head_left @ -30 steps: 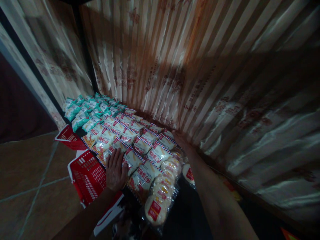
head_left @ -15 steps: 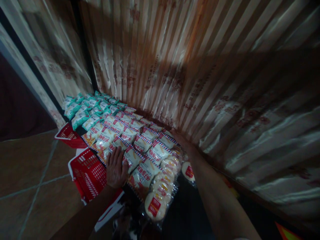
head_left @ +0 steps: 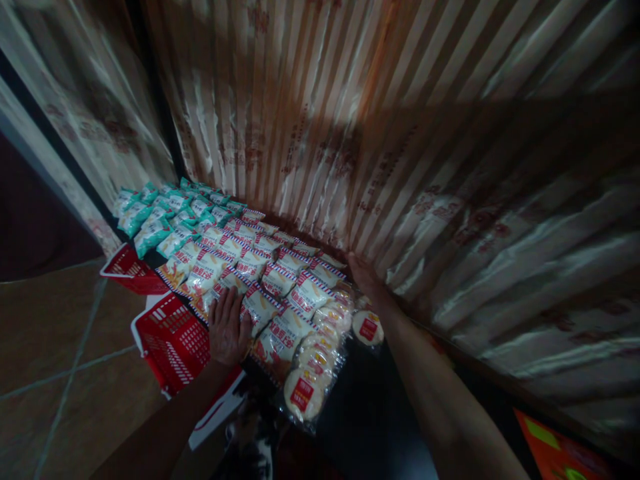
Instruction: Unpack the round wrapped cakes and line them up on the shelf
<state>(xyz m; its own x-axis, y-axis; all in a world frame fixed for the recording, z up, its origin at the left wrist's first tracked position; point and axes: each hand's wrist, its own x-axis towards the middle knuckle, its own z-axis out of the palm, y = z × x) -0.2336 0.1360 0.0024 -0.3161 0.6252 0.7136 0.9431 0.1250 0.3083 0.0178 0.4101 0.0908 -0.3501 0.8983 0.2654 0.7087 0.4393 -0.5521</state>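
My left hand (head_left: 227,328) lies flat, fingers spread, on the near edge of rows of red-and-white snack packets (head_left: 260,277) laid out on a dark shelf. My right hand (head_left: 364,273) reaches to the far side of the same rows, by the striped wall; its fingers are dim and partly hidden. A clear bag of round cakes with red labels (head_left: 315,360) lies between my arms, with one round cake (head_left: 367,328) beside my right forearm. Teal packets (head_left: 160,217) fill the far left end.
Two red plastic baskets (head_left: 173,340) (head_left: 127,270) stand below the shelf on the left, over a brown tiled floor (head_left: 60,347). A striped, printed curtain-like wall (head_left: 400,133) closes the back and right. An orange package (head_left: 565,447) shows at bottom right.
Both hands stay on the packet rows. The view has drifted, so everything sits slightly higher and further left, and the orange package has come into sight.
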